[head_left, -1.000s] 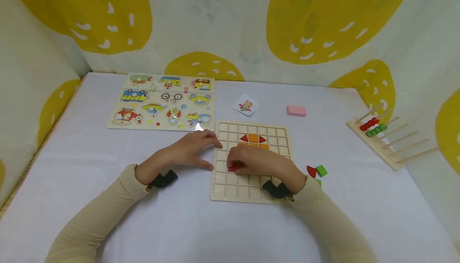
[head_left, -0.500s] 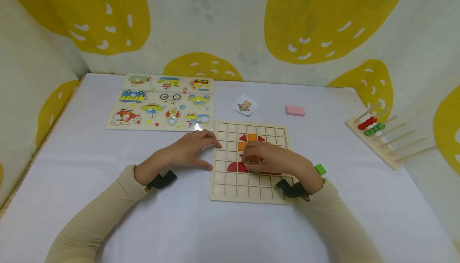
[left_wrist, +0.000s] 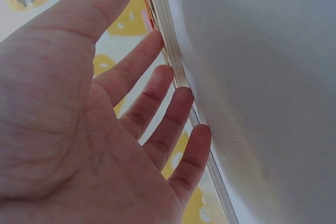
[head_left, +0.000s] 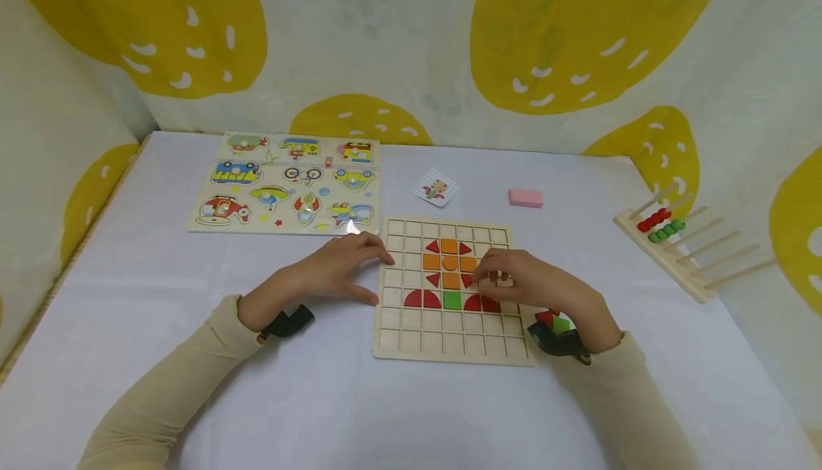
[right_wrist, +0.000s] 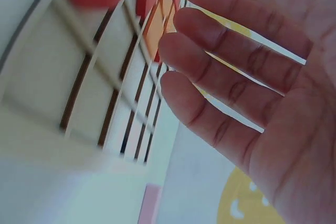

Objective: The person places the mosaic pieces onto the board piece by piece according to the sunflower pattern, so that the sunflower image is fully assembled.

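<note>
A square wooden grid board (head_left: 411,341) lies on the white table. Set in its cells are orange squares (head_left: 452,281) around an orange circle (head_left: 450,263), small red triangles (head_left: 433,247), a green square (head_left: 452,301) and red quarter-circle pieces (head_left: 414,299) on either side of the green one. My left hand (head_left: 340,267) is at the board's left edge, its thumb and fingers spread. Over the right part of the pattern, my right hand (head_left: 533,281) has its fingertips close to a red triangle (head_left: 467,280); the right wrist view shows loosely extended fingers (right_wrist: 181,90) with nothing gripped.
Loose red and green pieces (head_left: 561,325) lie right of the board, partly behind my right wrist. Behind it are a patterned card (head_left: 436,187) and a pink block (head_left: 525,197). A vehicle puzzle board (head_left: 257,224) sits at back left, a pegged bead rack (head_left: 668,259) at right.
My right hand has moved rightward across the board from the red pieces on the left, uncovering the middle of the pattern and the green square. My left hand stays at the board's left edge.
</note>
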{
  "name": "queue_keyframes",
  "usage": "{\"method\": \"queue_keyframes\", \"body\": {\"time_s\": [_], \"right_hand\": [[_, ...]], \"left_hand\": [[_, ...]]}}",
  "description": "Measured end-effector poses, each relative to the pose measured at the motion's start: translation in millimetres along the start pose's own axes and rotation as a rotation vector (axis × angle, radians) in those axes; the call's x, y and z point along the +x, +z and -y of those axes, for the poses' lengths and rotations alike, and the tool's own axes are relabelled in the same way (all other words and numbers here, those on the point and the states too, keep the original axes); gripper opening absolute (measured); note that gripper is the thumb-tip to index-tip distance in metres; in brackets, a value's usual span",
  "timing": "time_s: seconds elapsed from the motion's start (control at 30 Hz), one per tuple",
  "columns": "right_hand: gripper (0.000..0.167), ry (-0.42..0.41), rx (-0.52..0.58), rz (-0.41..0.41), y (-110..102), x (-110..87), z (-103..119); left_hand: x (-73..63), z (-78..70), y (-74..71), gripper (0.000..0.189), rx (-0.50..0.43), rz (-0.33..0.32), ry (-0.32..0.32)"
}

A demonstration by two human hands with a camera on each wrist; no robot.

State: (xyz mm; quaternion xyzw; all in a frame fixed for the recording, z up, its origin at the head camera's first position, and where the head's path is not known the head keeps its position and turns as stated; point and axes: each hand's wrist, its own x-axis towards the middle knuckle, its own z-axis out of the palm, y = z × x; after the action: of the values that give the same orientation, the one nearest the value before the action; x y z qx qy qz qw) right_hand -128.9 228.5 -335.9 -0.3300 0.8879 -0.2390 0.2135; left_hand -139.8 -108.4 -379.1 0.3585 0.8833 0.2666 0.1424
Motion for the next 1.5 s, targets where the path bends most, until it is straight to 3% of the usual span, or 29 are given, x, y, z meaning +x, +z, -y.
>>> {"method": "queue_keyframes", "body": {"time_s": [0.27, 0.5, 0.8, 0.97, 1.07, 1.23, 1.5], "right_hand": [[0.017, 0.09, 0.019, -0.044, -10, -24.1, -17], [0.021, 0.111, 0.011, -0.104, -17, -44.8, -38], [0.022, 0.19, 0.061, -0.077, -27, -66.8, -67], [0.038, 0.265, 0.137, -0.025, -27, -79.3, -81], [0.045, 0.295, 0.167, -0.007, -27, -82.8, -86], [0.044, 0.309, 0.184, 0.014, -26, -81.7, -90], [0.031, 0.234, 0.15, -0.017, -22, -72.0, -89]], "left_hand": [[-0.9, 0.8, -0.6, 0.058, 0.0, -0.004, 0.002], [-1.2, 0.2, -0.1, 0.058, -0.017, -0.002, 0.002], [-1.9, -1.0, -0.3, 0.058, -0.021, -0.004, 0.002], [-1.7, -0.8, 0.4, 0.058, -0.016, -0.003, 0.002], [-1.7, -0.2, 0.9, 0.058, -0.017, -0.006, 0.006], [-1.7, -0.2, 1.2, 0.058, -0.018, -0.008, 0.013], [-1.4, 0.5, 1.3, 0.058, -0.006, -0.01, 0.015]]}}
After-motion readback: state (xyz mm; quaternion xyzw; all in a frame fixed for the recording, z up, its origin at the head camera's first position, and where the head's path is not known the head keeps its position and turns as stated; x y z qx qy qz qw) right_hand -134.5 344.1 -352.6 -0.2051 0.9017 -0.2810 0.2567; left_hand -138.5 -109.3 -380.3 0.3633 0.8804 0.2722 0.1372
